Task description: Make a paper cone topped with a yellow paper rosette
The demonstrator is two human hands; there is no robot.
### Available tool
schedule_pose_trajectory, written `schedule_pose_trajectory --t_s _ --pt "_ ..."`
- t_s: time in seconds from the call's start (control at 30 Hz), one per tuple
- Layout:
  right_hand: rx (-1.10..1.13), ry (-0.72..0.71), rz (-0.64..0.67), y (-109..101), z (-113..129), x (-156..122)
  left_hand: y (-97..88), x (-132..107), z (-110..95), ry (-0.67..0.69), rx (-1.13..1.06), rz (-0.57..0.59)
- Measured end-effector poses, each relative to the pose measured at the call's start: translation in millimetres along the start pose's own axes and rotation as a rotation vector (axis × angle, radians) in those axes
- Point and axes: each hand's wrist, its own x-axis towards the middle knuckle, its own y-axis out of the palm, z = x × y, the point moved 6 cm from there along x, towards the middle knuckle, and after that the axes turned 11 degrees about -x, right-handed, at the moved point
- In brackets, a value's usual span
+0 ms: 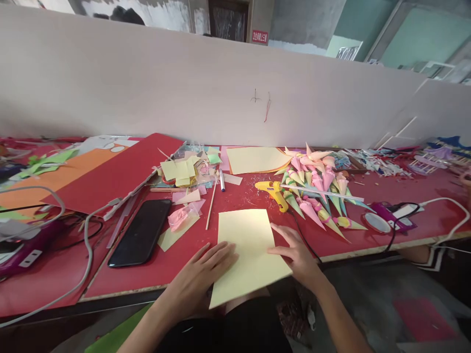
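Observation:
A pale yellow sheet of paper (246,250) lies on the red table (154,274), its near end hanging over the front edge. My left hand (202,274) rests flat on the sheet's left edge with fingers stretched out. My right hand (296,252) lies flat on the sheet's right edge, fingers extended. Neither hand grips anything. A yellow glue gun (274,192) lies just beyond the sheet.
A pile of pink, yellow and green paper cones (320,191) sits right of the glue gun. A black phone (142,238) lies to the left, beside paper scraps (184,171), a wooden stick (211,208) and a pen (222,181). Orange and red sheets (110,176) and cables (73,245) lie far left. A beige board (221,88) walls the back.

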Motion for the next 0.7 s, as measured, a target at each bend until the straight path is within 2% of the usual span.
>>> schedule_pose_trajectory --t_s 0.13,0.3,0.43,0.53,0.7 --pt "0.018 0.023 0.055 -1 2 -4 -8.4 1 3 -0.022 -0.082 -0.113" --pt "0.119 0.054 0.085 0 7 2 -16.1 8 3 -0.036 -0.209 -0.179" --pt "0.132 0.213 -0.031 4 5 11 -11.4 11 21 -0.258 -0.215 -0.338" --pt "0.045 0.275 -0.066 11 5 17 -7.7 11 29 -0.435 -0.193 -0.411" --pt "-0.207 0.315 -0.100 13 4 23 -15.3 10 28 -0.557 -0.046 -0.499"
